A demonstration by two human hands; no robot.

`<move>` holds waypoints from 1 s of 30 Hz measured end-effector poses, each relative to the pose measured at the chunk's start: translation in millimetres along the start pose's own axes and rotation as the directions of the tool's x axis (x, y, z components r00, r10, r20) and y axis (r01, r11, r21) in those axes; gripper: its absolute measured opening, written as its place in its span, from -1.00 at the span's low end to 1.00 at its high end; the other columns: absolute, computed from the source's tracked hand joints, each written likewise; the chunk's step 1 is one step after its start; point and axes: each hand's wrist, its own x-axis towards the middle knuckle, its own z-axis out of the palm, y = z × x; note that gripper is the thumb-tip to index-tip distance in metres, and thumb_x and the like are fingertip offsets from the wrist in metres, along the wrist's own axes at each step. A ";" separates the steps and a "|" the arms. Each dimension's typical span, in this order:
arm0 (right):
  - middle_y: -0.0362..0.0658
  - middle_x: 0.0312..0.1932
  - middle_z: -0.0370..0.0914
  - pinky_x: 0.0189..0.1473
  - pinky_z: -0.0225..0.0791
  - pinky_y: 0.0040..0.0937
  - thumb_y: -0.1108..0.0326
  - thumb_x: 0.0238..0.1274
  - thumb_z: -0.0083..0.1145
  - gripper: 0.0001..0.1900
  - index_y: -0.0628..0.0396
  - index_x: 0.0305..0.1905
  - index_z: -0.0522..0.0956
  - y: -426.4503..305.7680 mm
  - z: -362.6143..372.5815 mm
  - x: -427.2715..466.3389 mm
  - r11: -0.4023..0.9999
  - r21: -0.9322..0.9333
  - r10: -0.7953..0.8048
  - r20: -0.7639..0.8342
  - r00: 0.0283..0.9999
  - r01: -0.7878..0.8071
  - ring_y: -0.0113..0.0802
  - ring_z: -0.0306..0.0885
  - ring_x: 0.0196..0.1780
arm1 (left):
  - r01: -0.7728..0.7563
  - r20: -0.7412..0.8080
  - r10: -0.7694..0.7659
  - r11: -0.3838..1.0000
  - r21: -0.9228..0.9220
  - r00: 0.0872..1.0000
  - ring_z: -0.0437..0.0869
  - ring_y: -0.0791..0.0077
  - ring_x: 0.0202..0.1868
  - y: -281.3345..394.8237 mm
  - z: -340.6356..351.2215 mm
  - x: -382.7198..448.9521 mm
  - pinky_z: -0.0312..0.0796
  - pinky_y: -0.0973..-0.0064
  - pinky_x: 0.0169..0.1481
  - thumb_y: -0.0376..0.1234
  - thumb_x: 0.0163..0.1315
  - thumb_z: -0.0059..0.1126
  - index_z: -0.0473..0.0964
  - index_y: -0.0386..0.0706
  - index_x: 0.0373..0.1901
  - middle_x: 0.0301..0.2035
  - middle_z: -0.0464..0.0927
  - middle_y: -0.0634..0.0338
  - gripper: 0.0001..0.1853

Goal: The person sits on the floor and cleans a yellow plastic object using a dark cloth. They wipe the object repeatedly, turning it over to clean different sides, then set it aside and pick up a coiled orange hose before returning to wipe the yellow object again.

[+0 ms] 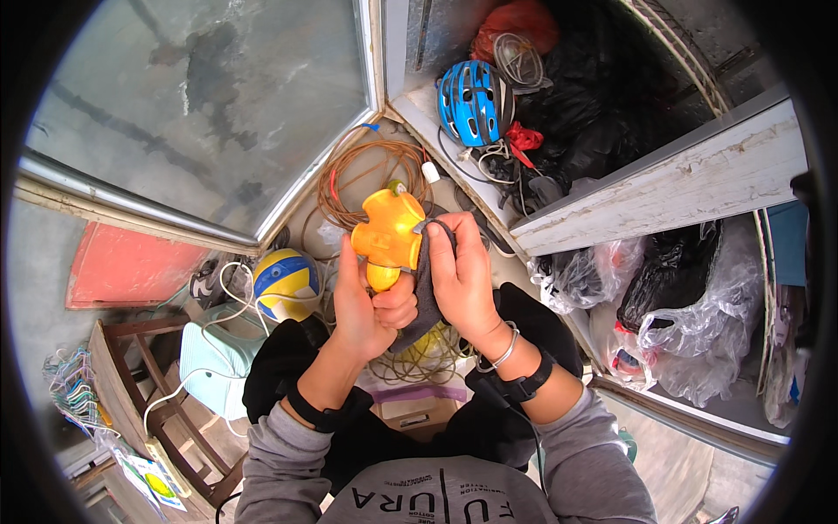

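My left hand [374, 308] grips the lower yellow part of an orange-yellow plastic object [389, 229] with several flared, rounded ends, held up before me. My right hand [460, 275] pinches a dark grey cloth [427, 288] at the object's right side, with one corner of the cloth at its edge. The cloth hangs down between my two hands. A small green piece shows at the object's top end. Part of the object's lower end is hidden by my left fingers.
A coiled brown cable [340, 173] lies on the floor beyond my hands. A blue-and-yellow ball [287, 283], a pale blue plastic stool [213, 360] and a wooden frame [163, 386] stand left. Right, a cabinet holds a blue helmet [473, 105] and plastic bags [694, 347].
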 end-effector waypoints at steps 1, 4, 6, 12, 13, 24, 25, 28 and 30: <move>-0.01 -0.45 0.54 -0.37 0.39 -0.32 0.38 0.37 0.07 -0.84 0.17 -0.10 0.36 1.8 -1.4 1.8 0.997 0.008 0.079 0.023 0.997 -0.079 -0.18 0.57 -0.42 | 0.024 0.020 -0.023 0.998 -0.050 1.000 -0.04 0.66 -0.79 2.4 0.8 -1.0 -0.11 0.61 -0.64 0.34 0.34 -0.62 0.40 -0.04 -0.13 -0.78 0.05 0.47 -0.27; -0.04 -0.40 0.55 -0.33 0.39 -0.37 0.39 0.35 0.09 -0.82 0.17 -0.08 0.35 5.3 -6.0 6.6 0.978 0.121 0.169 0.021 0.985 -0.170 -0.31 0.54 -0.39 | 0.071 0.120 -0.054 0.987 -0.147 0.991 -0.03 0.70 -0.79 10.7 3.9 -3.8 -0.12 0.62 -0.63 0.33 0.34 -0.58 0.42 0.01 -0.09 -0.77 0.06 0.49 -0.30; -0.09 -0.32 0.56 -0.29 0.41 -0.42 0.40 0.32 0.13 -0.80 0.17 -0.06 0.37 1.3 -6.6 7.1 0.985 0.171 0.050 -0.066 0.997 -0.039 -0.38 0.52 -0.37 | 0.088 0.172 -0.053 0.976 -0.200 0.984 -0.03 0.70 -0.79 10.6 -0.9 -1.9 -0.11 0.62 -0.63 0.33 0.34 -0.58 0.42 0.02 -0.10 -0.77 0.07 0.49 -0.30; -0.05 -0.30 0.57 -0.28 0.45 -0.35 0.48 0.19 0.22 -0.79 0.15 -0.11 0.45 -15.8 -14.6 3.1 0.943 -0.048 -0.330 -0.013 0.944 0.329 -0.16 0.57 -0.33 | 0.120 0.166 -0.088 0.973 -0.197 0.982 -0.04 0.72 -0.78 4.9 -4.2 1.7 -0.11 0.65 -0.63 0.35 0.33 -0.58 0.42 0.01 -0.09 -0.75 0.07 0.50 -0.28; -0.05 -0.30 0.56 -0.29 0.45 -0.34 0.49 0.18 0.23 -0.79 0.15 -0.12 0.45 -14.2 -14.8 3.6 0.942 -0.039 -0.334 0.017 0.942 0.334 -0.14 0.57 -0.32 | 0.113 0.142 -0.089 0.979 -0.171 0.986 -0.03 0.71 -0.78 4.6 -2.4 1.8 -0.11 0.64 -0.64 0.35 0.32 -0.59 0.42 0.01 -0.11 -0.75 0.07 0.49 -0.28; -0.01 -0.31 0.58 -0.28 0.45 -0.30 0.40 0.30 0.14 -0.83 0.20 -0.11 0.41 -10.2 -7.8 1.0 0.982 -0.075 -0.171 0.049 0.984 0.175 -0.06 0.61 -0.30 | 0.051 -0.192 -0.036 0.996 0.072 0.981 0.01 0.66 -0.78 3.2 6.2 4.1 -0.11 0.61 -0.67 0.35 0.34 -0.67 0.35 -0.05 -0.26 -0.77 0.09 0.45 -0.27; -0.01 -0.33 0.58 -0.29 0.44 -0.31 0.39 0.31 0.13 -0.83 0.19 -0.12 0.41 -8.8 -8.1 2.5 0.988 -0.067 -0.139 0.031 0.990 0.140 -0.08 0.61 -0.31 | 0.040 -0.173 -0.023 0.995 0.092 0.985 0.01 0.67 -0.78 4.0 7.9 5.0 -0.11 0.61 -0.67 0.34 0.34 -0.66 0.36 -0.05 -0.24 -0.76 0.10 0.44 -0.27; -0.05 -0.40 0.55 -0.31 0.42 -0.37 0.34 0.36 0.09 -0.84 0.17 -0.12 0.41 -1.1 -8.8 7.2 1.000 -0.026 -0.013 -0.005 1.000 0.013 -0.26 0.56 -0.37 | -0.012 -0.159 0.046 0.978 0.210 0.986 0.02 0.69 -0.77 7.2 10.5 4.9 -0.09 0.64 -0.66 0.33 0.35 -0.66 0.35 -0.06 -0.27 -0.74 0.13 0.44 -0.27; -0.21 -0.41 0.49 -0.30 0.37 -0.50 0.34 0.38 0.08 -0.85 0.17 -0.12 0.40 7.8 -6.9 10.9 0.985 0.169 0.035 -0.021 0.999 -0.031 -0.53 0.42 -0.37 | -0.069 -0.176 0.140 0.931 0.358 0.974 0.05 0.70 -0.76 11.7 16.2 4.3 -0.07 0.65 -0.64 0.35 0.33 -0.65 0.34 -0.05 -0.40 -0.72 0.14 0.44 -0.27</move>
